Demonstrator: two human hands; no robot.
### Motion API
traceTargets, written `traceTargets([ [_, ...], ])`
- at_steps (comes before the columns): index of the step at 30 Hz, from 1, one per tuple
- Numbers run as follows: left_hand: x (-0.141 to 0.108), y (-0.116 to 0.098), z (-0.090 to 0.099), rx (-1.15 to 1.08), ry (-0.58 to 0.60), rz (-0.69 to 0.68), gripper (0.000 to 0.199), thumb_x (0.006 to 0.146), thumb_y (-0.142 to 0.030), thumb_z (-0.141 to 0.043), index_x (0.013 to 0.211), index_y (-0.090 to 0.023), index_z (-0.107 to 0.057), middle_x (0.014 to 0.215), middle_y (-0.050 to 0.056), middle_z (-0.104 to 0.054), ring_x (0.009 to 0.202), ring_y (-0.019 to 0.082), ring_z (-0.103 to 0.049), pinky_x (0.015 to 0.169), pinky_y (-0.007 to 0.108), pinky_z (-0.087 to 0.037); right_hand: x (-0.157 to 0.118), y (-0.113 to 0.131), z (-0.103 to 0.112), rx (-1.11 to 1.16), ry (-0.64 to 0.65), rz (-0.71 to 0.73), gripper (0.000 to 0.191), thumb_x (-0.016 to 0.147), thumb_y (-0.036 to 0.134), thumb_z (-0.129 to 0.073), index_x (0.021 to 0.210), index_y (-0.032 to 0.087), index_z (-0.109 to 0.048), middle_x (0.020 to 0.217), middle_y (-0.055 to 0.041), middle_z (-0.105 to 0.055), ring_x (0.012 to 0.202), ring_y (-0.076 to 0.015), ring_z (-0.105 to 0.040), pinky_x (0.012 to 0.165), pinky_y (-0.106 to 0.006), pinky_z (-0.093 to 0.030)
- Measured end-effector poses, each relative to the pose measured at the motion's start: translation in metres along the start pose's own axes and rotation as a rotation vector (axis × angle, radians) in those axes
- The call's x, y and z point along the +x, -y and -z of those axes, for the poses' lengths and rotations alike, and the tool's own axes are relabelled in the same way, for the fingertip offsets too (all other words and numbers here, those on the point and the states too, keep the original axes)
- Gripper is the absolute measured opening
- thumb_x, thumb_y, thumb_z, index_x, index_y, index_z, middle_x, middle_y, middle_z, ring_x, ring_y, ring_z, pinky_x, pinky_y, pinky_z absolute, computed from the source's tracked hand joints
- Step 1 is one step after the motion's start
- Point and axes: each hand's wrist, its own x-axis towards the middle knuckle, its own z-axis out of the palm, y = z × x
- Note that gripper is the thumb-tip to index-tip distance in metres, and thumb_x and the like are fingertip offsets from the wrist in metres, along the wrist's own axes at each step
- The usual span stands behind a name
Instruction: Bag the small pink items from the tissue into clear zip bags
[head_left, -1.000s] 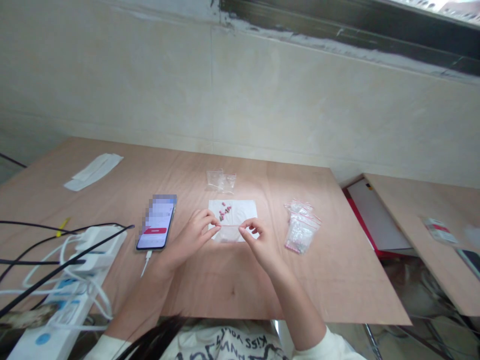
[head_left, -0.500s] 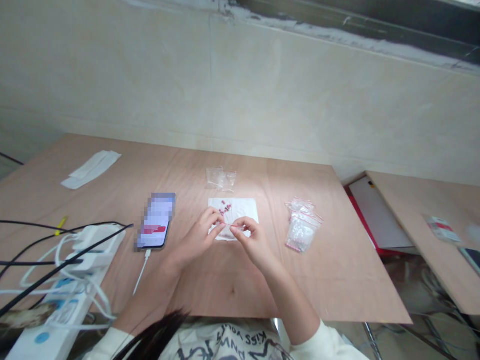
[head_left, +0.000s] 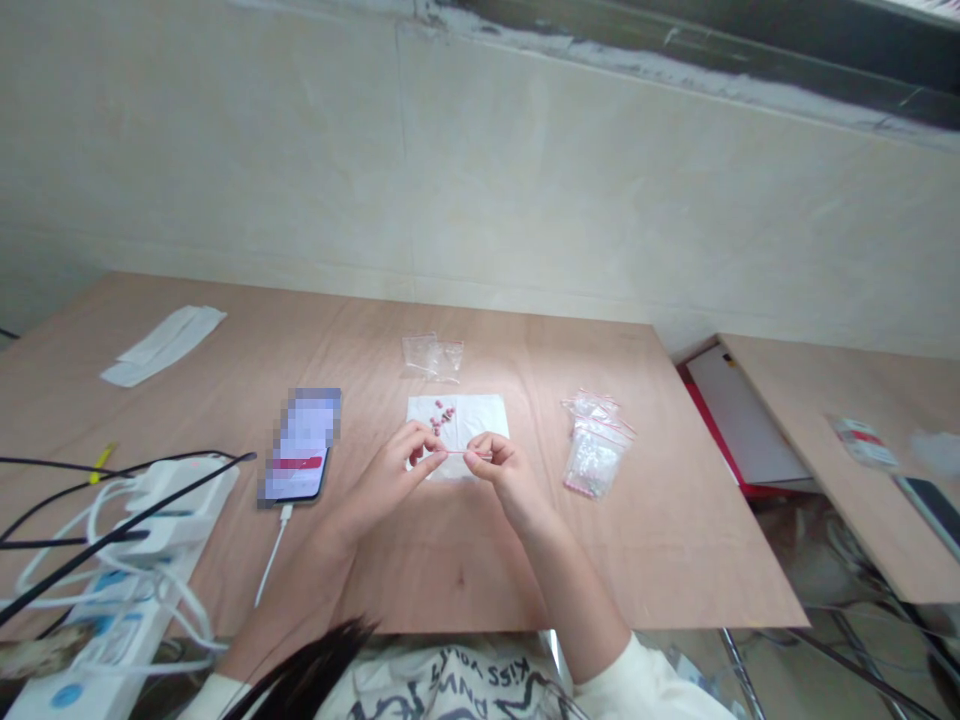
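Left hand (head_left: 388,482) and right hand (head_left: 508,477) pinch a thin pink cord (head_left: 457,453) between their fingertips; small pink beads (head_left: 442,420) lie on a white paper sheet (head_left: 480,420).

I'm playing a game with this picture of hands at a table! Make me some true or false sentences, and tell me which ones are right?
1. The left hand and right hand both pinch a thin pink thread. True.
2. Small pink beads lie on a white sheet. True.
3. The phone lies to the right of the right hand. False: it lies to the left of the left hand.
4. The right hand holds the zip bag. False: the bag lies on the wooden table.
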Motion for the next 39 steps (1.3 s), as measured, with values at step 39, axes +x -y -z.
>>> traceTargets([
  [39, -0.015, 0.057, 0.000, -0.233, -0.099, 0.286, 0.032, 0.078, -0.040, -0.046, 0.099, -0.016, -0.050, 0.081, 0.002, -0.053, 0.075, 0.016, -0.051, 0.066, 0.026, -0.041, -0.014, -0.018, 0.110, -1.196, -1.241, 0.122, 0.044, 0.077, 0.038, -0.043, 0.105, 0.004, -0.045, 0.101, -0.0236, -0.048, 0.099, -0.0345, -0.040, 0.080, -0.047, -0.029],
])
